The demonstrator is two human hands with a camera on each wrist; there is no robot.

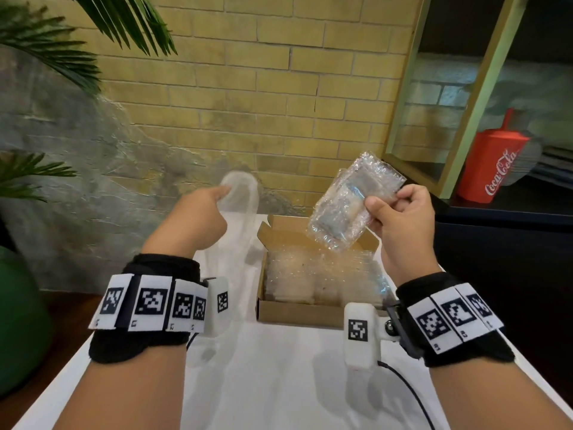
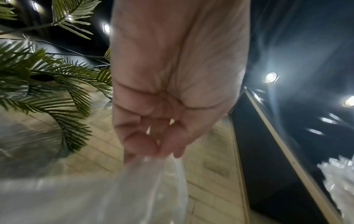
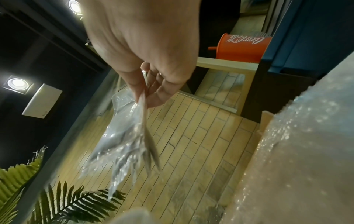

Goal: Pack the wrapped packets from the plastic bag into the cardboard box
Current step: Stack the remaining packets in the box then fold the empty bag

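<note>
The right hand (image 1: 400, 215) pinches a bubble-wrapped packet (image 1: 350, 203) by its edge, tilted above the cardboard box (image 1: 313, 311), likely ready to drop in. The left hand (image 1: 198, 215) grips the clear plastic bag (image 1: 240, 218), holding it up off the white bench (image 1: 279, 383), apparently emptied. The packet looks flat, glossy and crinkled; more lie packed in the box.
</note>
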